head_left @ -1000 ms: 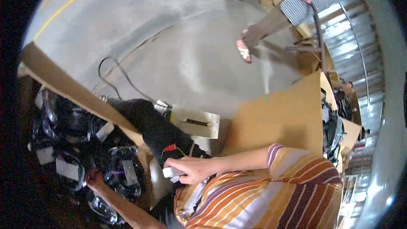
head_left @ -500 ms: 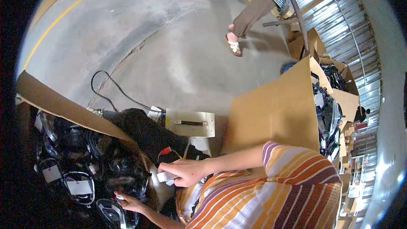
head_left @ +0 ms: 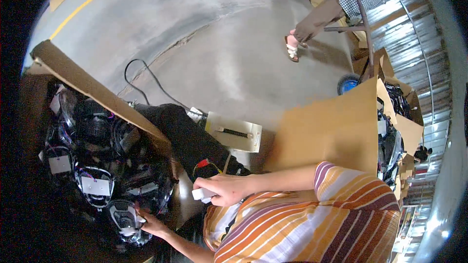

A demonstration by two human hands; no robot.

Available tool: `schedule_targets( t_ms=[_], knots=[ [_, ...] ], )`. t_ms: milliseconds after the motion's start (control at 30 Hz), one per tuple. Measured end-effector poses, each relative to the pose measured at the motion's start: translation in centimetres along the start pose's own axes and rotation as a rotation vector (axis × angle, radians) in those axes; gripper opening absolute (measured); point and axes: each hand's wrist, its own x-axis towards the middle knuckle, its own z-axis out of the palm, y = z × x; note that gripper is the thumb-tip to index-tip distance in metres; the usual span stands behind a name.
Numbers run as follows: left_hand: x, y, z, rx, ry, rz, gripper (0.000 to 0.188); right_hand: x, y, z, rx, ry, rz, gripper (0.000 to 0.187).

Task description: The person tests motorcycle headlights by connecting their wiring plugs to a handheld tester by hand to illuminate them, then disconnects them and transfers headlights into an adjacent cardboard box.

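My right hand [head_left: 224,190], the upper one, is closed round a white block-shaped piece [head_left: 204,194]. Just above it, a red connector [head_left: 202,164] with a yellow wire lies against black cloth. Lower down, my left hand [head_left: 153,225] reaches into the open cardboard box [head_left: 97,87], its fingers pinched on a small white piece [head_left: 141,219] by a lamp-like unit [head_left: 123,214] with a clear cover. Whether the white piece belongs to that unit cannot be made out. Several similar black units with white labels [head_left: 96,186] fill the box.
A cream case [head_left: 236,131] with a black handle stands beyond my black-clothed leg [head_left: 180,131], a dark cable [head_left: 146,70] behind it. A large carton [head_left: 331,131] stands at right; another holds black units [head_left: 388,141]. A person in sandals [head_left: 292,48] is near a cart with a blue wheel [head_left: 348,84].
My left hand has moved to the clear-covered unit, which now sits higher in view beside the fingers. My right hand still holds the white block. The whole view has shifted and turned slightly.
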Motion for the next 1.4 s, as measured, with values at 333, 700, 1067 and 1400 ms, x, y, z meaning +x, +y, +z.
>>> schedule_targets(
  t_ms=[333,700,1067,1400],
  knots=[
    [0.0,2.3,-2.4,0.028,0.055,0.088,0.036,0.5,0.0,0.0,-0.020,-0.044,0.072,0.036],
    [-1.0,7.6,-2.3,-0.103,0.161,0.279,0.027,0.7,0.1,0.0,0.014,-0.030,0.093,0.037],
    [-2.2,7.8,-1.1,-0.312,-0.244,0.052,0.029,1.0,0.3,-0.1,-0.018,-0.018,0.108,0.037],
    [-0.8,12.5,0.0,-0.489,0.187,0.013,0.035,1.4,0.2,-0.6,-0.031,0.036,0.110,0.040]
  ],
)
